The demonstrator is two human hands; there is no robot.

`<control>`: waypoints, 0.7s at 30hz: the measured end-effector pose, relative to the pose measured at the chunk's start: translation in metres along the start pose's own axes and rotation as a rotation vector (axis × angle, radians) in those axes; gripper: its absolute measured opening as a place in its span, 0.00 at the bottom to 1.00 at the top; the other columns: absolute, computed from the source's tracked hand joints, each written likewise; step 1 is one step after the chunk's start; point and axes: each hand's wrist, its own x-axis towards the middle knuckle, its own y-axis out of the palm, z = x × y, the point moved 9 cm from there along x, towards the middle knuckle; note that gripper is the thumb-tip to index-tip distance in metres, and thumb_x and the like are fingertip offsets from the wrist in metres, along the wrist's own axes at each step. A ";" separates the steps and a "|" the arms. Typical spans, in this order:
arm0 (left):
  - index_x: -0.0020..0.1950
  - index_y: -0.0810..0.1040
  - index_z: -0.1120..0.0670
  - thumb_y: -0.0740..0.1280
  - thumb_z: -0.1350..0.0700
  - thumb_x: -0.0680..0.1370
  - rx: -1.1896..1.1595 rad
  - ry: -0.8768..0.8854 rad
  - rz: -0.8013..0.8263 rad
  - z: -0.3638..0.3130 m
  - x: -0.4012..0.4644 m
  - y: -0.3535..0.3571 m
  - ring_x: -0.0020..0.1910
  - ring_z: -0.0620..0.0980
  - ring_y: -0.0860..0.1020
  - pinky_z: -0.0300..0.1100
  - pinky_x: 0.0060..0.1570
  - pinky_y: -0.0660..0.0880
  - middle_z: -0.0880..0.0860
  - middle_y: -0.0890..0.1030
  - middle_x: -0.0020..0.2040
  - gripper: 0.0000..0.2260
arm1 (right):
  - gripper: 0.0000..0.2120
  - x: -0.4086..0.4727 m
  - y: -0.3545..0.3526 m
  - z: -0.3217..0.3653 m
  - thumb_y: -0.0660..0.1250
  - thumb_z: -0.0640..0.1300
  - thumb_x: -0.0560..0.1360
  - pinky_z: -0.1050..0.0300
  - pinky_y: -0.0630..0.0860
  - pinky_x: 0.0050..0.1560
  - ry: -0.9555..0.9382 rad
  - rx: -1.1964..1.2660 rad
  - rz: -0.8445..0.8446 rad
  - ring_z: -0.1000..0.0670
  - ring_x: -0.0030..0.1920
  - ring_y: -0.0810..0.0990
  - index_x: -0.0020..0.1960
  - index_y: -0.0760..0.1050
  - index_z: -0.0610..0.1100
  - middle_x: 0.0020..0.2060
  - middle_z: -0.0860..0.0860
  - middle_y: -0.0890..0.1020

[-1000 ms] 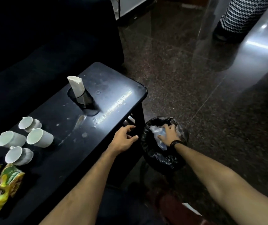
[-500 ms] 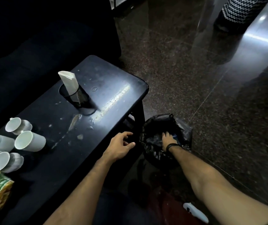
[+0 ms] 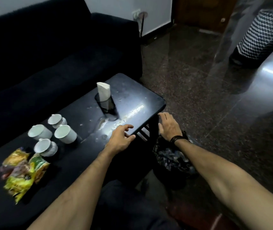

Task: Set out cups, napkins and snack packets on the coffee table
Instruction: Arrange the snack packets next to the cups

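Since the earlier frames the right hand [image 3: 169, 128] has come up out of the black bin bag [image 3: 172, 157] and now hangs above it with fingers loosely spread and nothing in them, beside the table's near corner; the left hand [image 3: 120, 140] has stayed at the table's front edge, palm down, fingers half curled and open, holding nothing. A dark sofa [image 3: 49, 52] runs along the far side of the coffee table [image 3: 76, 165], a low black piece with a glossy, rounded-corner top marked by pale smears and crumbs. On the polished stone floor to its right sits the bin bag, crumpled plastic with its mouth open; what is in it cannot be made out. Two snack packets [image 3: 20, 171], yellow and green crinkled foil, lie overlapping on the table's left end. Just beyond them four white cups [image 3: 53, 133] lie tipped on their sides in a tight cluster, mouths toward the camera, all showing bare interiors. Further along, a black mesh holder [image 3: 107, 106] leans on the tabletop with a folded stack of white napkins [image 3: 103, 92] sticking up out of it. A dark band [image 3: 176, 138] circles the right wrist, and both forearms are bare.
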 end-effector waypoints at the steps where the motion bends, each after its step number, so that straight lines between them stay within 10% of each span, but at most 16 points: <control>1: 0.63 0.78 0.52 0.72 0.57 0.74 0.004 0.001 -0.039 0.002 -0.007 -0.016 0.48 0.52 0.82 0.42 0.55 0.76 0.54 0.77 0.57 0.17 | 0.22 0.004 -0.009 0.022 0.65 0.41 0.75 0.48 0.73 0.62 -0.049 0.029 -0.044 0.42 0.60 0.73 0.67 0.68 0.41 0.61 0.43 0.74; 8: 0.62 0.79 0.54 0.72 0.57 0.74 0.011 -0.063 -0.281 0.052 -0.087 -0.128 0.46 0.50 0.80 0.43 0.54 0.77 0.54 0.78 0.56 0.16 | 0.19 0.005 -0.018 0.213 0.67 0.38 0.71 0.54 0.70 0.60 -0.447 0.170 -0.147 0.42 0.55 0.76 0.61 0.73 0.40 0.55 0.44 0.77; 15: 0.60 0.80 0.55 0.72 0.57 0.73 0.063 -0.287 -0.467 0.149 -0.188 -0.209 0.52 0.52 0.79 0.33 0.54 0.70 0.55 0.79 0.55 0.16 | 0.20 -0.032 0.029 0.384 0.66 0.41 0.72 0.50 0.71 0.62 -0.715 0.196 0.063 0.40 0.60 0.75 0.63 0.72 0.40 0.61 0.42 0.76; 21: 0.64 0.77 0.52 0.72 0.51 0.74 0.047 -0.566 -0.578 0.240 -0.260 -0.231 0.61 0.56 0.76 0.48 0.61 0.74 0.55 0.74 0.62 0.19 | 0.23 -0.066 0.094 0.472 0.66 0.48 0.75 0.46 0.71 0.63 -0.805 0.137 0.380 0.40 0.63 0.73 0.67 0.67 0.42 0.65 0.43 0.71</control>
